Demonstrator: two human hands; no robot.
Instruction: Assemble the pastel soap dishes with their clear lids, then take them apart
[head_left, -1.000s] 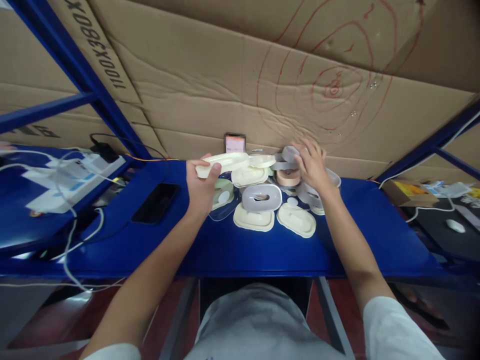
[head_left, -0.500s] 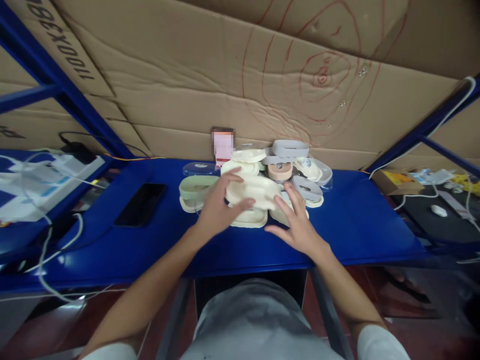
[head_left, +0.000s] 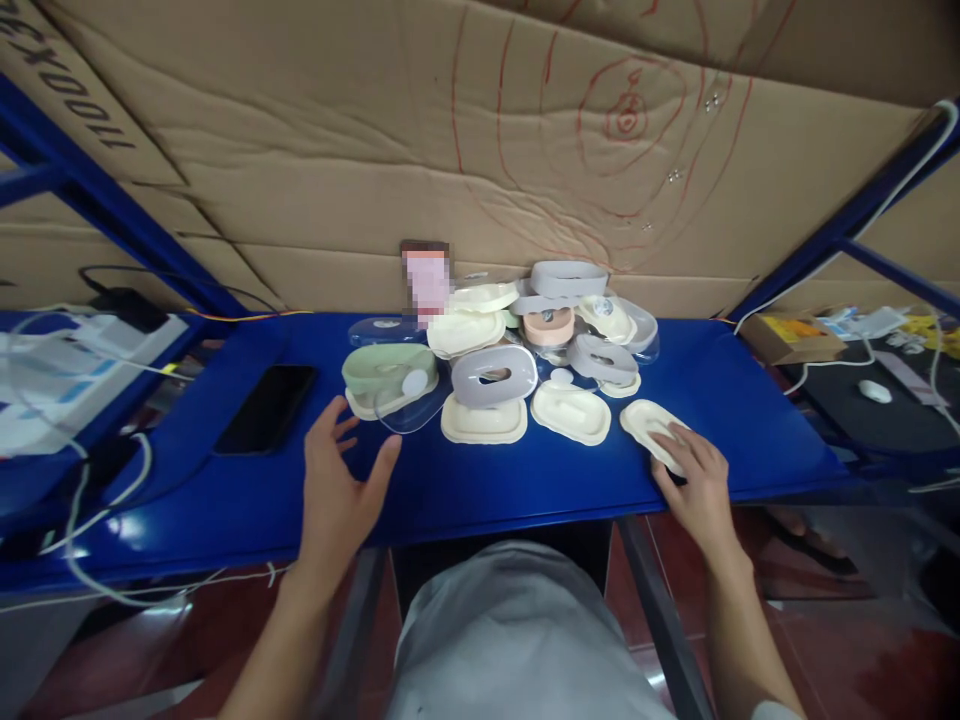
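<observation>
My right hand (head_left: 694, 480) grips the near right edge of a cream oval tray (head_left: 643, 418) at the right end of the group, thumb in front and fingers over its top. My left hand (head_left: 341, 490) is open above the table, fingers apart, nearest to a pale green oval ring-shaped piece (head_left: 360, 370) and a clear plastic cover (head_left: 409, 415). In the middle, a grey oval piece with a slot (head_left: 491, 377) leans on another cream tray (head_left: 484, 422). One more cream tray (head_left: 571, 412) lies just right of it.
Behind are more cream trays (head_left: 469, 332), grey pieces (head_left: 570, 280) and a beige one (head_left: 548, 328), piled against the cardboard wall (head_left: 337, 200). A black phone (head_left: 266, 408) lies left on the blue table (head_left: 480, 490). White cables (head_left: 75, 520) hang at the left, beside blue frame posts (head_left: 150, 210).
The cream tray that was between both hands is now at the right, under my right hand. My left hand has drawn back left and holds nothing. The view has shifted slightly.
</observation>
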